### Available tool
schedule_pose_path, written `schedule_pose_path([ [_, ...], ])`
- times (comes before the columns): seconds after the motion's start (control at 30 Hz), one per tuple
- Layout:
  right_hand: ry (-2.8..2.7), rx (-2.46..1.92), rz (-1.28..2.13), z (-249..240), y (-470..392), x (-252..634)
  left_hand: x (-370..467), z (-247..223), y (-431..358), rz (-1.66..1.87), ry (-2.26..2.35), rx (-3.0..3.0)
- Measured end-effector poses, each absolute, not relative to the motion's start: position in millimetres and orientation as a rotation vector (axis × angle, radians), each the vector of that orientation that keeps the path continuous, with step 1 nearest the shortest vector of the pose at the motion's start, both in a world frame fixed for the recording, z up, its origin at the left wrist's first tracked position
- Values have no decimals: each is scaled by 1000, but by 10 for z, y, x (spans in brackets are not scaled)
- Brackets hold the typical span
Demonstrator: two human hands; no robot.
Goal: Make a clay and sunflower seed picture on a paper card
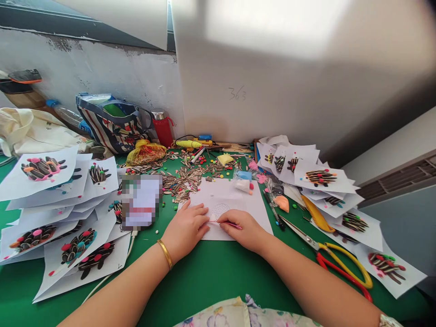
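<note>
A white sheet of paper (pixel 254 213) lies on the green tabletop in front of me, with a small round hatched drawing (pixel 220 210) on it. My left hand (pixel 188 223) rests flat on the sheet's left part, fingers stretched out and holding nothing. Beside the drawing, my right hand (pixel 243 229) is closed in a pinch around a thin pink stick-like tool (pixel 234 225). Its tip lies close to my left fingertips, and whether they touch is hard to tell. Small bags of coloured clay (pixel 242 184) sit on the sheet's far right corner.
Sunflower seeds (pixel 184 179) and coloured beads lie beyond the sheet. Stacks of seed-decorated papers stand left (pixel 37 204) and right (pixel 327 181). Large scissors (pixel 318 246), a yellow cutter (pixel 316 213) and black pens (pixel 274 211) lie right; a phone (pixel 143 202) lies left.
</note>
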State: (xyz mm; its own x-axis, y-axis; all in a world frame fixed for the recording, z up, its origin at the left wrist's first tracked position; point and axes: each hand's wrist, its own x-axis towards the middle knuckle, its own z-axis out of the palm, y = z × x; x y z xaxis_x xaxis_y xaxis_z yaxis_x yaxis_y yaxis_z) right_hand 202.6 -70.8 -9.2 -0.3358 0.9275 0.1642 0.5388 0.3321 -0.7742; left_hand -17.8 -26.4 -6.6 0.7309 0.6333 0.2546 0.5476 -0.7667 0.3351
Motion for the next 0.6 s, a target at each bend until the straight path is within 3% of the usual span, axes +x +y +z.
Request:
schedule_pose_path([
  [0.17,-1914,-1401,570,-77,-654,2147,-173,-37,-303,491,979,2718],
  [0.6,-2456,-1680,-54,21,-674,2334,-144,-4,-343,431,1010,2788],
])
